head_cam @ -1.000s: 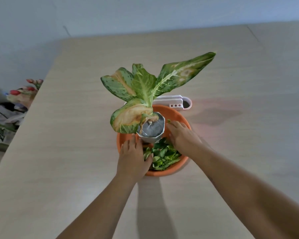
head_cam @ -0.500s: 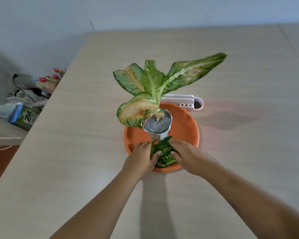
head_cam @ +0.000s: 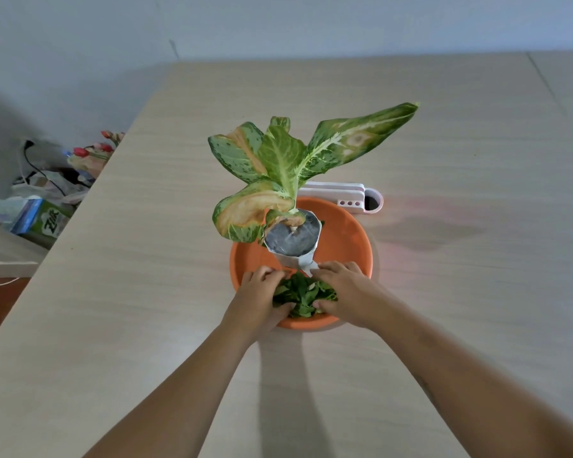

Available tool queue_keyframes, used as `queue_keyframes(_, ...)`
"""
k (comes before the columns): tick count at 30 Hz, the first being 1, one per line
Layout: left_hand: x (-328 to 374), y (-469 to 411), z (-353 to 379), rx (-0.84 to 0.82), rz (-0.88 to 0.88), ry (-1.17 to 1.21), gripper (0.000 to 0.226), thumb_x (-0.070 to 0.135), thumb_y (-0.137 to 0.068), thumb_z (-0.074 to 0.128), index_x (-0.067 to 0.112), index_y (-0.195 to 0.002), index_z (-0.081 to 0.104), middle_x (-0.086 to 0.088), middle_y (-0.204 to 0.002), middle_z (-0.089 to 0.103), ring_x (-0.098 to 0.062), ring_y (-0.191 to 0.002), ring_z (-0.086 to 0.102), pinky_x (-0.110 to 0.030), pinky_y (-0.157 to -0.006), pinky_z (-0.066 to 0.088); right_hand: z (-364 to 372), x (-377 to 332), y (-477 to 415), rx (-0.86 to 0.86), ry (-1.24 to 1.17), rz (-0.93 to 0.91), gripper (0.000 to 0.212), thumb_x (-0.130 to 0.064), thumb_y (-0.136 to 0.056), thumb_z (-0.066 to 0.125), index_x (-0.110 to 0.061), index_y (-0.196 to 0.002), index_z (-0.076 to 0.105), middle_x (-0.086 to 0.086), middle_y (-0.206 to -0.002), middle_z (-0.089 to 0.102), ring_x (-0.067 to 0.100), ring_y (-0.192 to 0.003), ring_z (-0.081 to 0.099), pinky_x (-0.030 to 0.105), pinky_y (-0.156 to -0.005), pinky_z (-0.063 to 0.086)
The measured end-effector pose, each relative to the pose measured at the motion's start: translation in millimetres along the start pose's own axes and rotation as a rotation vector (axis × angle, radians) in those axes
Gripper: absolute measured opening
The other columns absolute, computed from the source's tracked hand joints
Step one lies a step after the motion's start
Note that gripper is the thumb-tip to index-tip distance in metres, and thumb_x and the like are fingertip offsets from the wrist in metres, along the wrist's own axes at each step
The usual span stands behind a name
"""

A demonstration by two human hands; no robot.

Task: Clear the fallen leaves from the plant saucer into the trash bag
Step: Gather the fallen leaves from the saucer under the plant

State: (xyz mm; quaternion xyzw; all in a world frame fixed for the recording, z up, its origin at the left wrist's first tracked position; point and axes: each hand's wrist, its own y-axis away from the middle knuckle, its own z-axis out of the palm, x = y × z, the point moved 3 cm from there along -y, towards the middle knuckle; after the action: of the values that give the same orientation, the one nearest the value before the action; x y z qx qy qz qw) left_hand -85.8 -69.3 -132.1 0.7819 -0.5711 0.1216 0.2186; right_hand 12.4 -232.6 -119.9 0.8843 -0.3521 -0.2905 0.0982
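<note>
An orange saucer sits on the wooden table, holding a white pot with a variegated plant. A heap of small green fallen leaves lies in the saucer's near part. My left hand cups the heap from the left and my right hand from the right, fingers curled around the leaves and pressing them together. No trash bag is in view.
A white and pink holder lies just behind the saucer. Off the table's left edge are a box, cables and artificial flowers on the floor. The table stretches wide on both sides.
Both hands have swept in from the saucer's sides and closed around the leaves, gathering them into a tight heap at the near rim. The view has shifted slightly.
</note>
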Motion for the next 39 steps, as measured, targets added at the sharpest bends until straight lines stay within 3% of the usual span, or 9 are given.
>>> queue_keyframes(3,5,-4,1,-0.114,-0.055,-0.013,0.068,0.04,-0.075,0.071,0.031,-0.137,0.045,0.006,-0.131,0.04,-0.021,-0.12,0.035,-0.038,-0.1,0.042,0,-7,-2,-0.036,0.115,-0.003,0.07,-0.047,-0.082,0.063,-0.034,-0.144,0.033,-0.007,-0.15,0.032,0.028,-0.131,0.031,0.049,-0.107,0.038)
queue_keyframes(8,0,-10,-8,-0.02,-0.005,-0.012,0.042,0.031,-0.084,0.066,0.024,-0.125,0.056,0.004,-0.121,0.048,-0.02,-0.113,0.048,-0.034,-0.088,0.049,4,-14,-1,0.06,0.138,-0.024,0.049,-0.028,-0.089,0.058,-0.032,-0.136,0.044,0.0,-0.137,0.044,0.025,-0.119,0.041,0.042,-0.098,0.045)
queue_keyframes(12,-7,-7,-9,-0.012,-0.012,-0.037,0.054,0.04,-0.079,0.071,0.027,-0.128,0.054,0.005,-0.118,0.048,-0.018,-0.111,0.045,-0.034,-0.087,0.048,-1,-7,1,0.099,0.166,0.08,0.066,-0.043,-0.081,0.065,-0.033,-0.14,0.038,0.002,-0.136,0.041,0.028,-0.12,0.041,0.043,-0.101,0.043)
queue_keyframes(17,0,-10,-10,-0.002,0.005,0.084,0.026,0.021,-0.087,0.06,0.02,-0.112,0.064,0.002,-0.102,0.055,-0.02,-0.096,0.058,-0.03,-0.068,0.045,14,-24,-4,-0.01,0.02,-0.019,0.041,-0.022,-0.086,0.062,-0.028,-0.125,0.055,0.004,-0.123,0.047,0.028,-0.114,0.045,0.043,-0.092,0.048)
queue_keyframes(20,3,-10,-13,0.074,0.01,0.056,0.036,0.033,-0.085,0.064,0.027,-0.12,0.059,0.004,-0.109,0.054,-0.017,-0.104,0.051,-0.034,-0.078,0.05,5,-20,-4,0.144,0.025,0.045,0.048,-0.029,-0.084,0.065,-0.03,-0.13,0.051,0.003,-0.127,0.047,0.027,-0.116,0.044,0.043,-0.094,0.047)
queue_keyframes(23,0,-9,-8,-0.011,-0.017,-0.014,0.054,0.04,-0.08,0.069,0.03,-0.131,0.052,0.005,-0.118,0.049,-0.019,-0.112,0.043,-0.035,-0.088,0.047,5,-13,-3,0.096,0.074,0.129,0.065,-0.038,-0.077,0.071,-0.032,-0.136,0.045,0.003,-0.131,0.041,0.028,-0.117,0.041,0.044,-0.096,0.046)
queue_keyframes(28,8,-8,-4,0.07,0.045,0.08,0.022,0.022,-0.09,0.055,0.019,-0.11,0.064,0.0,-0.099,0.057,-0.02,-0.093,0.058,-0.039,-0.073,0.05,13,-19,-5,0.119,-0.084,0.07,0.033,-0.012,-0.083,0.059,-0.024,-0.113,0.064,0.006,-0.111,0.053,0.03,-0.105,0.053,0.042,-0.086,0.05)
queue_keyframes(33,8,-9,-4,0.044,0.026,0.096,0.039,0.033,-0.084,0.067,0.025,-0.121,0.058,0.004,-0.108,0.055,-0.013,-0.098,0.053,-0.031,-0.079,0.049,7,-11,0,0.126,-0.05,0.144,0.049,-0.026,-0.082,0.067,-0.028,-0.13,0.054,0.004,-0.123,0.047,0.028,-0.113,0.044,0.041,-0.092,0.048)
queue_keyframes(39,11,-10,-5,0.056,-0.042,0.168,0.027,0.008,-0.085,0.057,0.017,-0.109,0.066,-0.002,-0.105,0.062,-0.019,-0.092,0.059,-0.029,-0.072,0.046,14,-23,4,0.213,-0.171,0.069,0.028,-0.002,-0.084,0.053,-0.011,-0.106,0.067,0.011,-0.107,0.056,0.032,-0.099,0.055,0.036,-0.08,0.047)
